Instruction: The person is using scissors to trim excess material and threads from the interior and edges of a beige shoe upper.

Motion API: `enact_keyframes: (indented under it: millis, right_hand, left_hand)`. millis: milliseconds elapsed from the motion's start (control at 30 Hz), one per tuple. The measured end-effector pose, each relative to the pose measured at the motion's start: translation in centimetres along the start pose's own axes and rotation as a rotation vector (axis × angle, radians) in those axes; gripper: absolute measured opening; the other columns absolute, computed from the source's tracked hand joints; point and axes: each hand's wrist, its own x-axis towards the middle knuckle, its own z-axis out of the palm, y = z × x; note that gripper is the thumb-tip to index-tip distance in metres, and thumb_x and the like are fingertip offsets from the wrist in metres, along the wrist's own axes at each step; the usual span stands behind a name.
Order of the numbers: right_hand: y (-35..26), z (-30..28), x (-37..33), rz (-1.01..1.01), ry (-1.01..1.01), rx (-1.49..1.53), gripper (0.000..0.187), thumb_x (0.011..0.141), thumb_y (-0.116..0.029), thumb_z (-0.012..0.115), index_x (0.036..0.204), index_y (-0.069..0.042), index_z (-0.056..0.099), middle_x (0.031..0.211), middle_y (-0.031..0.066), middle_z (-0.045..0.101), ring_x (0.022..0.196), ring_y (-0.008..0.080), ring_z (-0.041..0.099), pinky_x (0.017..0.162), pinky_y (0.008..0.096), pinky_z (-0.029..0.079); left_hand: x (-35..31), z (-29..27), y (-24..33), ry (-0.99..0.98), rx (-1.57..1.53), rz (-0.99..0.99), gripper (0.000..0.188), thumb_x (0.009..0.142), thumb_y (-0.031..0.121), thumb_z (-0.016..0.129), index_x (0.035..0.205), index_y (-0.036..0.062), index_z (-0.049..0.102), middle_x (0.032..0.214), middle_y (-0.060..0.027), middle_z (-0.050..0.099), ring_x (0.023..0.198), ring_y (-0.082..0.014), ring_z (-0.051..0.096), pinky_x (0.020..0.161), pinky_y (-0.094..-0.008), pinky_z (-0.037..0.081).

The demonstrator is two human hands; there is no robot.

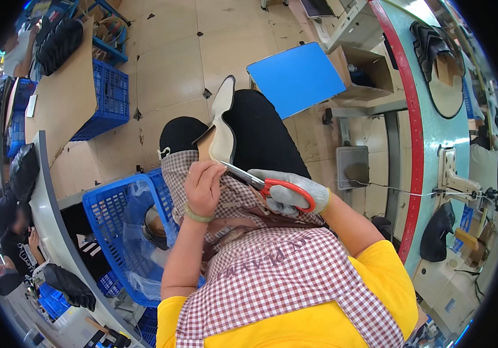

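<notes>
Seated person trims a shoe upper with scissors over the lap.

Left hand, bare, fingers curled shut on the lower edge of the upper, pinning it at the lap; a band on the wrist. Right hand, in a grey glove, closed through the red handles of the scissors, blades pointing to 10 o'clock and meeting the upper just beside the left fingers. Upper is cream inside with a dark rim, lying along the black-trousered thigh, toe end toward 12 o'clock. Checked apron over yellow shirt at 6 o'clock. Blue crate with a clear bag liner at 8 o'clock, just beside the left forearm. Blue board at 1 o'clock on the floor. Curved conveyor with red edge at 3 o'clock, dark uppers on it.
</notes>
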Motion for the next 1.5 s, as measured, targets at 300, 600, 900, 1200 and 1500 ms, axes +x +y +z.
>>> enact_keyframes:
  millis: [300, 600, 900, 1200, 1500]
  right_hand:
    - [0.1, 2.2, 0.3, 0.030, 0.034, 0.248, 0.071, 0.090, -0.042, 0.059, 0.147, -0.013, 0.028, 0.080, 0.0005, 0.056, 0.058, 0.0016, 0.048, 0.048, 0.0142, 0.040]
    - [0.6, 4.0, 0.3, -0.029, 0.122, 0.262, 0.069, 0.094, -0.043, 0.052, 0.149, -0.013, 0.022, 0.079, -0.0001, 0.055, 0.054, 0.0027, 0.044, 0.046, 0.0168, 0.038]
    - [0.9, 3.8, 0.0, -0.044, 0.141, 0.282, 0.072, 0.094, -0.046, 0.052, 0.149, -0.012, 0.020, 0.076, -0.0008, 0.053, 0.052, 0.0038, 0.042, 0.045, 0.0182, 0.036]
    - [1.7, 3.7, -1.5, -0.053, 0.209, 0.393, 0.065, 0.093, -0.050, 0.052, 0.146, -0.021, 0.028, 0.074, -0.0010, 0.050, 0.051, 0.0038, 0.040, 0.043, 0.0173, 0.034]
    - [2.3, 4.6, -1.3, -0.065, 0.341, 0.419, 0.059, 0.093, -0.050, 0.051, 0.142, -0.024, 0.034, 0.074, -0.0029, 0.049, 0.051, 0.0043, 0.039, 0.044, 0.0177, 0.033]
  left_hand:
    - [-0.1, 0.4, 0.4, 0.014, -0.028, -0.050, 0.011, 0.078, -0.006, 0.066, 0.087, -0.0009, 0.063, 0.087, -0.0119, 0.059, 0.077, -0.0250, 0.058, 0.068, -0.0302, 0.048]
    - [-0.5, 1.4, 1.3, 0.193, -0.153, -0.379, 0.005, 0.083, 0.000, 0.064, 0.085, -0.0013, 0.060, 0.085, -0.0087, 0.058, 0.070, -0.0183, 0.057, 0.062, -0.0280, 0.048]
    - [-0.8, 1.2, 1.3, 0.155, -1.163, -1.044, 0.008, 0.093, 0.009, 0.057, 0.097, 0.0013, 0.058, 0.087, -0.0047, 0.061, 0.078, -0.0124, 0.062, 0.076, -0.0255, 0.053]
    - [-2.2, 4.8, 3.8, 0.190, -1.301, -1.057, 0.010, 0.094, 0.008, 0.056, 0.099, 0.0003, 0.057, 0.099, -0.0053, 0.061, 0.093, -0.0126, 0.060, 0.084, -0.0222, 0.048]
    - [-3.1, 5.9, 4.0, 0.105, -1.320, -1.072, 0.009, 0.095, 0.008, 0.053, 0.098, 0.0001, 0.056, 0.103, -0.0074, 0.060, 0.099, -0.0136, 0.058, 0.096, -0.0267, 0.046]
